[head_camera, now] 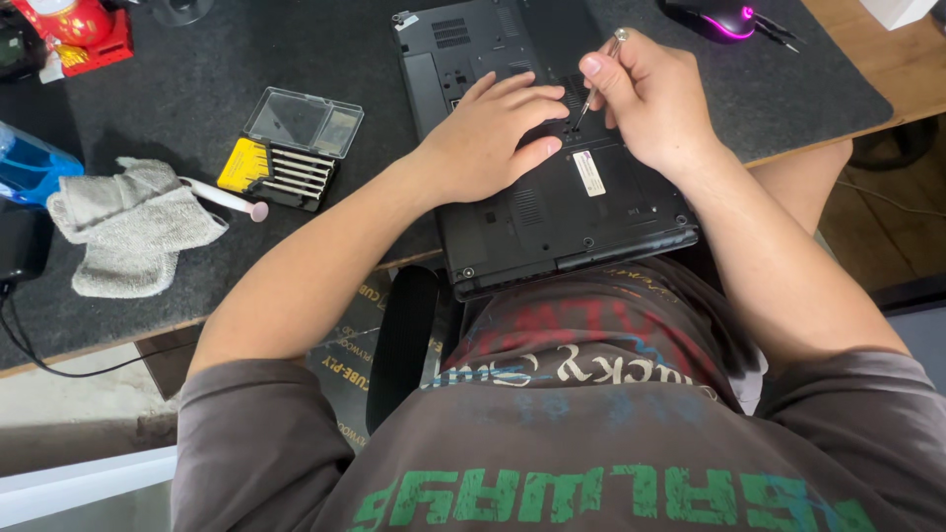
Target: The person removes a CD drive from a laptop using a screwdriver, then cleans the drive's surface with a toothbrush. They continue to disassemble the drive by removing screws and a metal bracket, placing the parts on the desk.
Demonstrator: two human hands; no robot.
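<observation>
Left hand [493,138]: laid flat and open, palm down, on the laptop [552,187]; nothing is gripped, the case is only pressed steady.
Right hand [655,99]: closed in a pinch round a thin screwdriver [594,87], thumb and fingers wrapped on the shaft, the tip set down on the base just beside the left fingertips.
Laptop: turned underside up on the near edge of the mat [246,59], partly overhanging toward the body; black matte plastic, ribbed vents, a small pale label.
Progress: judged early to middle; the bottom cover is seen in place and no loose screws or panels can be made out on the mat, so a screw is probably being worked and the rest is left.
Bit case [291,148]: lying open to the left, clear hinged lid raised, yellow insert, a row of thin metal drivers.
Cloth [138,222]: grey, soft and rumpled, left of the case, with a slim white tool [227,200] resting against it.
Mat: dark, felt-like, spread over a wooden desk [887,59].
Mouse [724,18]: dark, glowing pink, at the far right.
Blue bottle [30,163]: translucent, at the left edge.
</observation>
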